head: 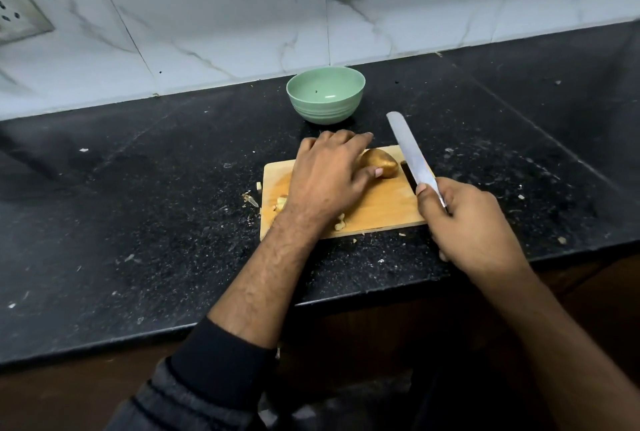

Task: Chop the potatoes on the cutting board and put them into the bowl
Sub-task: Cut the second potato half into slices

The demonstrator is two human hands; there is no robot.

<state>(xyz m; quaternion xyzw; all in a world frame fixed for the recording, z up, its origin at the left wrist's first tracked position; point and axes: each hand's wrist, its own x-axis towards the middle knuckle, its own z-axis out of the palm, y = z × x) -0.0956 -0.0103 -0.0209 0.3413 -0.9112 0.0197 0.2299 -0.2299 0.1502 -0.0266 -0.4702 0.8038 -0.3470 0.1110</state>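
Left hand [325, 174] covers the near and left part of the potato [379, 162]; only its far right end shows. Hand and forearm also hide the middle-left of the board [381, 208], and most of the chopped bits [341, 222] there. Knife [412, 156] handle hidden inside the right hand [467, 222]; only the blade shows. Socket plate [17, 14] cut off by the left edge. Dark speck in the bowl [325, 96] too small to tell. Small scraps on the counter [138, 205] too small to identify. Both arms cut off by the bottom edge.
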